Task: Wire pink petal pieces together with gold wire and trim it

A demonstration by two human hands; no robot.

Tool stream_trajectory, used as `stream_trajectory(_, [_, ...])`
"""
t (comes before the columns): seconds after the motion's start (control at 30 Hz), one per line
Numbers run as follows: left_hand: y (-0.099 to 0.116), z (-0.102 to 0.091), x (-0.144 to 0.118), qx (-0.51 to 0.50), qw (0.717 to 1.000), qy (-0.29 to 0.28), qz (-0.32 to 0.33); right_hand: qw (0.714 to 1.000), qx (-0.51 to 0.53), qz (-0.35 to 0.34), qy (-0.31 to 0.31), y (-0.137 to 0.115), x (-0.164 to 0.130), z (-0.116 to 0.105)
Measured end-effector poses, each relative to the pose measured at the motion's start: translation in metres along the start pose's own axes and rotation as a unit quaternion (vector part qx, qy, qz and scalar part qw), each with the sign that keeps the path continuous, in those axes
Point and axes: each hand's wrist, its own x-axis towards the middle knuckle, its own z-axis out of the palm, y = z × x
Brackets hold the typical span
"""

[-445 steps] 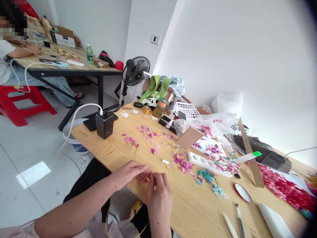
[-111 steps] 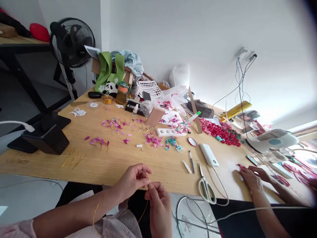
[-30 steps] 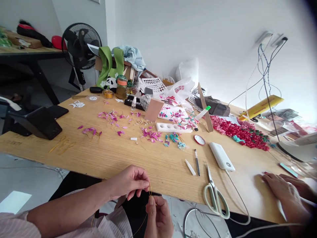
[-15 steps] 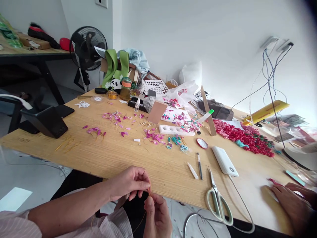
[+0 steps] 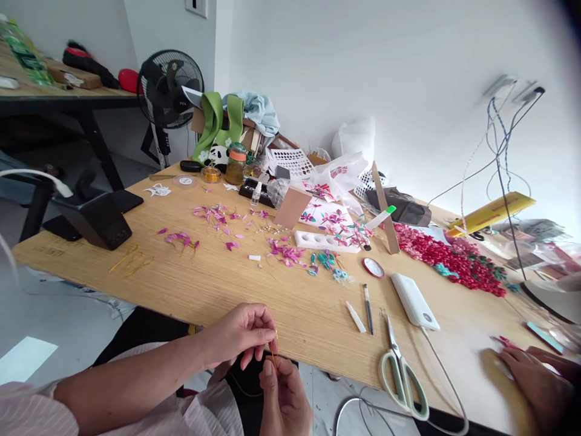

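Observation:
My left hand (image 5: 242,334) and my right hand (image 5: 282,396) meet at the near edge of the wooden table (image 5: 218,290). Both pinch a thin gold wire (image 5: 273,348) between their fingertips. The wire stands up between the two hands and its tail drops below the table edge. Pink petal pieces (image 5: 215,215) and more pink and teal pieces (image 5: 308,257) lie scattered further up the table. Loose gold wire pieces (image 5: 129,261) rest to the left.
Green-handled scissors (image 5: 399,369), a white power bank (image 5: 414,292) with its cable, a pen (image 5: 367,300) and a white stick lie to the right. Another person's hands (image 5: 535,378) rest at the far right. A black charger (image 5: 97,221), a fan (image 5: 170,82) and a red petal heap (image 5: 447,257) stand behind.
My view has drifted slightly left and down. My hands stay together on the gold wire, with the right hand a little lower. The other person's hands slid toward the right edge.

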Motion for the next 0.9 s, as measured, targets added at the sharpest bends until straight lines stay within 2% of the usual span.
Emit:
stream_trajectory(0.23, [-0.003, 0.004, 0.000, 0.062, 0.996, 0.044, 0.055, 0.997, 0.015, -0.014, -0.075, -0.002, 0.001, 0.000])
stream_trajectory(0.3, [-0.005, 0.004, -0.001, 0.096, 0.990, 0.066, 0.079, 0.998, 0.009, -0.027, -0.061, -0.002, 0.003, -0.002])
stream_trajectory(0.37, [-0.006, 0.006, -0.003, 0.146, 0.977, 0.095, 0.123, 0.999, -0.007, -0.033, -0.021, -0.005, 0.005, -0.004])
stream_trajectory(0.43, [-0.008, 0.008, -0.005, 0.226, 0.946, 0.127, 0.193, 0.999, -0.027, -0.040, 0.023, -0.012, 0.007, -0.005])
stream_trajectory(0.5, [-0.009, 0.011, -0.008, 0.322, 0.893, 0.152, 0.275, 0.996, -0.052, -0.053, 0.053, -0.021, 0.010, -0.005])
stream_trajectory(0.57, [-0.011, 0.013, -0.011, 0.399, 0.836, 0.160, 0.340, 0.993, -0.082, -0.060, 0.064, -0.031, 0.013, -0.003])
stream_trajectory(0.63, [-0.013, 0.015, -0.013, 0.447, 0.794, 0.160, 0.379, 0.992, -0.101, -0.060, 0.050, -0.038, 0.015, -0.002])
stream_trajectory(0.77, [-0.019, 0.016, -0.015, 0.503, 0.748, 0.167, 0.400, 0.994, -0.096, -0.057, 0.018, -0.043, 0.017, 0.001])
stream_trajectory(0.9, [-0.024, 0.015, -0.016, 0.520, 0.734, 0.166, 0.404, 0.994, -0.094, -0.052, 0.018, -0.039, 0.018, 0.002])
